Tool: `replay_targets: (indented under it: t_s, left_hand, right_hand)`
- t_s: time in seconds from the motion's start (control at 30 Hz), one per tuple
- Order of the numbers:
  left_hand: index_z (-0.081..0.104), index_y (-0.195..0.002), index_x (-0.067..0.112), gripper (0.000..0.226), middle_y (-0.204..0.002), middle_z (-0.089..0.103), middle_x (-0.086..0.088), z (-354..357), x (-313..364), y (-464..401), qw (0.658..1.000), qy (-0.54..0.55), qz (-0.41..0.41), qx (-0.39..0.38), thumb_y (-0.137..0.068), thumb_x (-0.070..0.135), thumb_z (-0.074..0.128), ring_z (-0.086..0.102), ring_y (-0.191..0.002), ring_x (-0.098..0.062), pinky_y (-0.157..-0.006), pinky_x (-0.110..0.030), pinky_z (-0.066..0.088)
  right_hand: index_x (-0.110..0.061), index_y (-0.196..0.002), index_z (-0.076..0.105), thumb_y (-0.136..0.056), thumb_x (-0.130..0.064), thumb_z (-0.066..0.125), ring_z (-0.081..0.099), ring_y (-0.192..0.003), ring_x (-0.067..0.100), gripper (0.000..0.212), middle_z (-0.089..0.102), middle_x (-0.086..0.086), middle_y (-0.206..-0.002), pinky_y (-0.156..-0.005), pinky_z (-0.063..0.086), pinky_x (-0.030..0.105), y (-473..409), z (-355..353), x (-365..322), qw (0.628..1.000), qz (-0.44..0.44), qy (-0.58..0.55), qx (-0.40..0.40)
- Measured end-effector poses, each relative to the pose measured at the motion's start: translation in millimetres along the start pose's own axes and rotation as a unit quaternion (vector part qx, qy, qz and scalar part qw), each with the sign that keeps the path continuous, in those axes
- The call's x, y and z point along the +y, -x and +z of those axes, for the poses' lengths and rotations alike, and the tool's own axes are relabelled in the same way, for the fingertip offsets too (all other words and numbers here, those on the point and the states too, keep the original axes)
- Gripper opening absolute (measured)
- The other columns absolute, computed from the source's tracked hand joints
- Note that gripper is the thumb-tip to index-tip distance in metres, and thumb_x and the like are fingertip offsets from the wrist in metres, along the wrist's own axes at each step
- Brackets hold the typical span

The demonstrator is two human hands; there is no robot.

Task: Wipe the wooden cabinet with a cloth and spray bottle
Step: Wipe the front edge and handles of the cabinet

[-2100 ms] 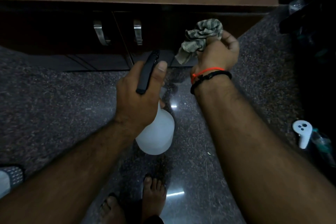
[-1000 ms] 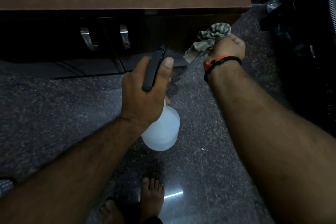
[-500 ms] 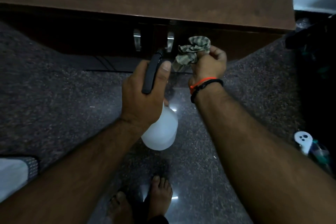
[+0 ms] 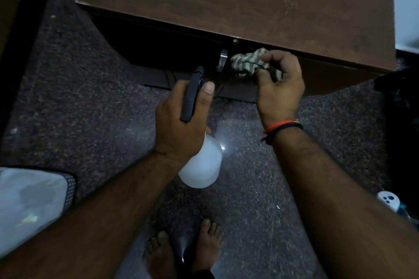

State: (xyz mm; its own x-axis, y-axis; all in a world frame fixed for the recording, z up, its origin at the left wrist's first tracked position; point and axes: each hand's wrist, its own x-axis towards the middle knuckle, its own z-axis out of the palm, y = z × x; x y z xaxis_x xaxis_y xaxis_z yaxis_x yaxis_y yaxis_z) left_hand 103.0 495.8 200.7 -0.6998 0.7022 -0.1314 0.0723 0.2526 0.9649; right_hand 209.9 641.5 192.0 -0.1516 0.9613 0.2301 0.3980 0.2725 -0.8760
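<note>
Your left hand [image 4: 181,124] is wrapped around the neck of the spray bottle [image 4: 201,165]. The thumb lies alongside the black spray head [image 4: 192,95], whose nozzle points toward the cabinet front. The bottle body is white and translucent and hangs below your palm, above the floor. No label, brand or lettering can be read on the bottle or the spray head.

Your right hand [image 4: 278,90] grips the cloth [image 4: 249,63], a bunched, striped grey-green rag pinched between the thumb and the curled fingers. The cloth sits just beside the metal door handle [image 4: 222,60] on the dark cabinet front, directly under the overhanging top edge. Whether the cloth touches the door surface cannot be determined from this view. A red band and a black band [image 4: 283,127] encircle your right wrist.

The wooden cabinet [image 4: 226,0] fills the upper part of the view. Its brown top shows wood grain and a pale scuff near the right side. A small round fitting [image 4: 235,41] sits under the top edge above the handle.

Your bare feet [image 4: 183,249] stand on the dark speckled floor [image 4: 79,102], which carries a bright light reflection beside the bottle. A white object with dark dots [image 4: 388,199] lies at the right edge; no writing is legible on it. A pale fabric item [image 4: 29,201] lies at the left edge.
</note>
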Motion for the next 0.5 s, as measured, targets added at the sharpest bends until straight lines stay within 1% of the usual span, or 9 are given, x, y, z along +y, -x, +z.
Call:
replay_targets:
  t_s: [0.03, 0.1, 0.13, 0.2, 0.27, 0.33, 0.43, 0.5]
  left_hand:
    - [0.06, -0.094, 0.0, 0.06, -0.076, 0.069, -0.024, -4.5, 0.0, 1.6, 1.0, 0.0, 0.001, 0.006, -0.092, 0.059, 0.051, 0.067, -0.044, -0.022, -0.048, -0.048, 0.056]
    - [0.06, -0.093, 0.001, 0.058, -0.076, 0.069, -0.024, -14.7, 0.6, 5.6, 1.0, 0.004, 0.001, 0.019, -0.092, 0.058, 0.052, 0.067, -0.045, -0.022, -0.048, -0.048, 0.056]
    - [0.061, -0.093, 0.002, 0.057, -0.076, 0.069, -0.024, -19.7, 1.2, 7.8, 1.0, 0.006, 0.001, 0.026, -0.092, 0.058, 0.052, 0.067, -0.045, -0.021, -0.049, -0.047, 0.057]
    - [0.06, -0.09, 0.005, 0.053, -0.074, 0.07, -0.022, -28.4, 2.7, 12.0, 0.999, 0.005, 0.002, 0.039, -0.091, 0.058, 0.052, 0.067, -0.045, -0.018, -0.049, -0.043, 0.057]
    - [0.059, -0.088, 0.013, 0.046, -0.073, 0.07, -0.021, -40.4, 5.1, 15.1, 0.999, 0.003, 0.003, 0.053, -0.091, 0.058, 0.052, 0.067, -0.045, -0.018, -0.049, -0.041, 0.057]
    - [0.059, -0.087, 0.012, 0.047, -0.072, 0.071, -0.02, -55.3, 6.9, 16.7, 0.998, -0.004, 0.002, 0.069, -0.091, 0.059, 0.051, 0.067, -0.045, -0.019, -0.049, -0.042, 0.056]
    - [0.06, -0.088, 0.006, 0.055, -0.071, 0.07, -0.019, -77.8, 7.5, 18.5, 0.995, -0.014, 0.0, 0.099, -0.091, 0.06, 0.05, 0.067, -0.047, -0.018, -0.049, -0.044, 0.055]
    - [0.061, -0.087, 0.005, 0.056, -0.069, 0.07, -0.018, -94.3, 7.7, 19.9, 0.992, -0.018, 0.0, 0.127, -0.092, 0.06, 0.05, 0.068, -0.048, -0.02, -0.051, -0.046, 0.055]
  right_hand:
    - [-0.015, -0.088, 0.067, -0.074, 0.008, 0.059, 0.056, -0.092, -0.005, 0.028, 0.059, -0.006, -0.094, -0.086, 0.047, 0.017, 1.3, 0.3, -6.5, 0.999, -0.042, 0.012, -0.021]
    - [-0.004, -0.087, 0.068, -0.072, 0.013, 0.056, 0.055, -0.092, 0.0, 0.025, 0.06, -0.001, -0.094, -0.085, 0.044, 0.013, 5.8, 3.4, -21.0, 0.99, -0.122, 0.034, -0.057]
    - [-0.002, -0.086, 0.068, -0.07, 0.014, 0.055, 0.056, -0.093, 0.004, 0.026, 0.061, 0.003, -0.094, -0.085, 0.044, 0.013, 8.6, 6.3, -28.8, 0.984, -0.154, 0.042, -0.074]
    - [-0.001, -0.086, 0.068, -0.069, 0.016, 0.054, 0.059, -0.096, 0.013, 0.028, 0.064, 0.009, -0.096, -0.085, 0.046, 0.018, 14.3, 14.0, -41.2, 0.975, -0.192, 0.055, -0.1]
    - [-0.001, -0.087, 0.069, -0.071, 0.016, 0.055, 0.062, -0.097, 0.022, 0.027, 0.065, 0.011, -0.099, -0.085, 0.048, 0.02, 22.0, 24.3, -53.6, 0.967, -0.214, 0.066, -0.121]
    - [-0.001, -0.088, 0.069, -0.074, 0.014, 0.053, 0.062, -0.097, 0.024, 0.026, 0.065, 0.012, -0.1, -0.084, 0.047, 0.017, 30.1, 35.6, -66.1, 0.963, -0.223, 0.063, -0.138]
    - [0.0, -0.088, 0.068, -0.076, 0.015, 0.055, 0.06, -0.098, 0.014, 0.024, 0.064, 0.013, -0.1, -0.086, 0.043, 0.01, 39.5, 53.3, -83.8, 0.966, -0.213, 0.027, -0.143]
    - [0.001, -0.09, 0.067, -0.077, 0.016, 0.057, 0.056, -0.097, 0.006, 0.022, 0.062, 0.01, -0.098, -0.087, 0.042, 0.01, 47.2, 66.8, -96.0, 0.969, -0.203, 0.0, -0.14]
